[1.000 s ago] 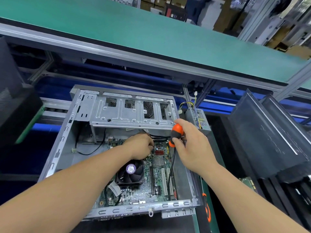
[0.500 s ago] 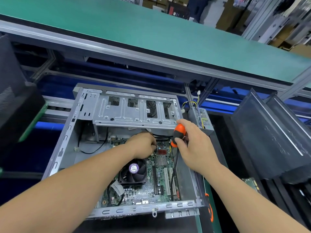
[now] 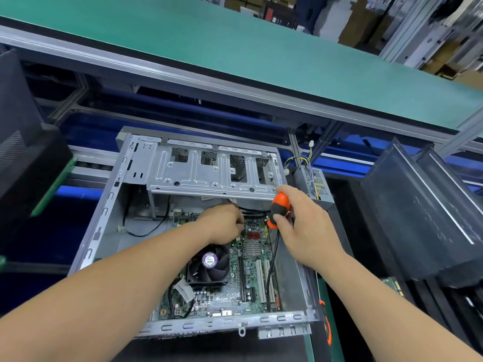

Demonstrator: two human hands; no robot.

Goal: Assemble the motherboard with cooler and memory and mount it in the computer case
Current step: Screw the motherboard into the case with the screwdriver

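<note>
An open grey computer case [image 3: 104, 215] lies on its side in front of me. Inside it sits the green motherboard [image 3: 230, 293] with a black cooler fan [image 3: 209, 267] on it. My left hand [image 3: 222, 226] reaches in above the fan, its fingers curled down near the board's upper part; what they pinch is hidden. My right hand [image 3: 305, 231] grips an orange-handled screwdriver [image 3: 278, 212], whose dark shaft runs down toward the board's right side. The metal drive cage [image 3: 209, 173] spans the far end of the case.
A power supply [image 3: 316, 184] with coloured wires stands by the case's far right corner. Dark case panels [image 3: 418, 212] lean at the right. A black case [image 3: 23, 152] stands at the left. A green conveyor belt [image 3: 235, 48] runs behind. Another orange tool [image 3: 326, 325] lies at the lower right.
The view has shifted slightly. Both hands stay at the same spot on the board; the right hand keeps the screwdriver, the left stays curled above the fan.
</note>
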